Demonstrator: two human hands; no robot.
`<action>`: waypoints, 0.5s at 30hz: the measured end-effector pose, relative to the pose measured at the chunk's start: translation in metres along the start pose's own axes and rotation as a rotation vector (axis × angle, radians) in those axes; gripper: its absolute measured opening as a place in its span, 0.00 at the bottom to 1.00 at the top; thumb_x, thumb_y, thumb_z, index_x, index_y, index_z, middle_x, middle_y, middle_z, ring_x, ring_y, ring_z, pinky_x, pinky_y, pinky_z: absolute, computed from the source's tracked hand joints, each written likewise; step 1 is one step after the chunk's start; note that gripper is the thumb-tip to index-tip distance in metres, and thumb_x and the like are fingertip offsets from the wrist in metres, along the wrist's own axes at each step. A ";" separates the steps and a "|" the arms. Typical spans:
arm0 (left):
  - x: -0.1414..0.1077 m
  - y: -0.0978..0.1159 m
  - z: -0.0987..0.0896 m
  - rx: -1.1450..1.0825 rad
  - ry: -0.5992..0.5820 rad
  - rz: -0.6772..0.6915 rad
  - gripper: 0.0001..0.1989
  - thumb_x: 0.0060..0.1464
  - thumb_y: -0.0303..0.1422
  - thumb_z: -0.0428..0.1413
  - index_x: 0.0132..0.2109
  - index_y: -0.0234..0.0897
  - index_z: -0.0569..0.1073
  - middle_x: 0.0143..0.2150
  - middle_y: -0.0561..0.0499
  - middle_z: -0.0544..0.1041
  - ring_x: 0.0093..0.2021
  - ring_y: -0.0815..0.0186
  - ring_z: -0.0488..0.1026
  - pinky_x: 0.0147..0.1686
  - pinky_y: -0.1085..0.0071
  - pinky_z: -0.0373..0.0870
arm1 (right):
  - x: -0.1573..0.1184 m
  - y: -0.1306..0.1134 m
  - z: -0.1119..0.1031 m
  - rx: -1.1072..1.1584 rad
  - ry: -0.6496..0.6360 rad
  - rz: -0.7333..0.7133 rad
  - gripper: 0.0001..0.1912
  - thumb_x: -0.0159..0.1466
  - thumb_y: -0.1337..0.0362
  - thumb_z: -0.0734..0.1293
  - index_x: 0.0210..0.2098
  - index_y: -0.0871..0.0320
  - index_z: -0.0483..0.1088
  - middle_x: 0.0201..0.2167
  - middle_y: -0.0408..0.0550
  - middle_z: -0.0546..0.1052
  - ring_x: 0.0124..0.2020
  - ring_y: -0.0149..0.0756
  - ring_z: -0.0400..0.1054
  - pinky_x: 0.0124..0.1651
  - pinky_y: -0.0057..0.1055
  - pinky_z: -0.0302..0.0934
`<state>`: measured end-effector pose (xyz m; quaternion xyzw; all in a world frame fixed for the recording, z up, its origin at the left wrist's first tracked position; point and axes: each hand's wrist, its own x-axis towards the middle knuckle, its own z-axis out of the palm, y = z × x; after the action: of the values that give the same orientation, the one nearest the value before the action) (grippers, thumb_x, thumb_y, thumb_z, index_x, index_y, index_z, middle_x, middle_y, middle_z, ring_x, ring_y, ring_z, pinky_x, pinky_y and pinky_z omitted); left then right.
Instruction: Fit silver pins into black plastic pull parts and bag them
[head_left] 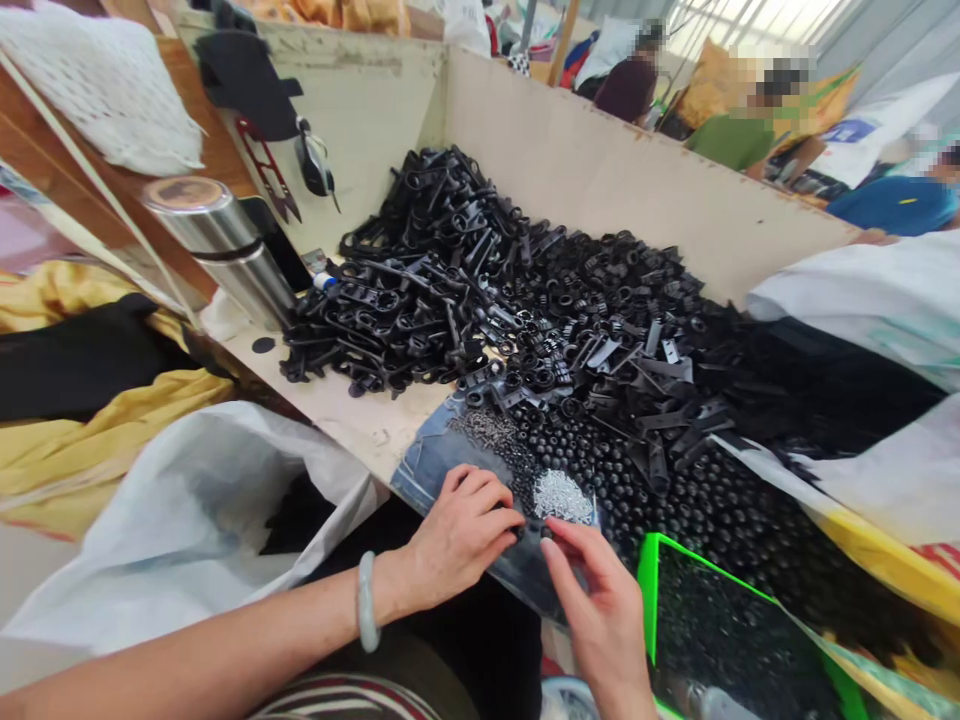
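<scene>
Close together over a denim cloth (pixel 427 450), my two hands meet at a small dark piece. My left hand (pixel 469 525), with a pale bangle (pixel 367 600) on its wrist, is closed, fingers curled around something dark and mostly hidden. Thumb and forefinger of my right hand (pixel 600 595) pinch a small black plastic part (pixel 546 533); its exact kind is too small to make out. Just beyond the fingertips lies a heap of small silvery metal pieces (pixel 562 497). Round black beads or knobs (pixel 577 450) and tiny dark bits (pixel 487 432) surround it.
Large piles of black plastic parts (pixel 405 300) fill the walled bench (pixel 525 130). A steel flask (pixel 225 240) stands left; red snips (pixel 266 170) hang behind it. At right sits a green-rimmed bin (pixel 649 600). A white sack (pixel 187 520) lies lower left. People work beyond the wall.
</scene>
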<state>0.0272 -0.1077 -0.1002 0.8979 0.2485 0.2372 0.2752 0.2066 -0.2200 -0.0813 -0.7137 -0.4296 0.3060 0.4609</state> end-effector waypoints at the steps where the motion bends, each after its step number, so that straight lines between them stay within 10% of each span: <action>1: -0.001 -0.001 0.002 0.004 0.007 -0.003 0.07 0.67 0.30 0.54 0.49 0.41 0.75 0.47 0.50 0.76 0.52 0.58 0.67 0.57 0.55 0.55 | 0.000 0.000 0.001 -0.125 -0.054 -0.091 0.10 0.66 0.56 0.71 0.45 0.50 0.79 0.43 0.46 0.81 0.42 0.34 0.77 0.47 0.28 0.71; 15: -0.002 -0.002 0.005 0.010 0.030 0.000 0.04 0.66 0.29 0.56 0.46 0.39 0.75 0.47 0.50 0.76 0.52 0.59 0.68 0.56 0.56 0.56 | 0.013 -0.032 0.012 -0.776 -0.198 -0.504 0.20 0.77 0.56 0.53 0.43 0.54 0.74 0.32 0.44 0.78 0.30 0.34 0.76 0.33 0.30 0.65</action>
<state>0.0276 -0.1088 -0.1056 0.8955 0.2540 0.2494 0.2670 0.1917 -0.1971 -0.0573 -0.6742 -0.7139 0.0681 0.1768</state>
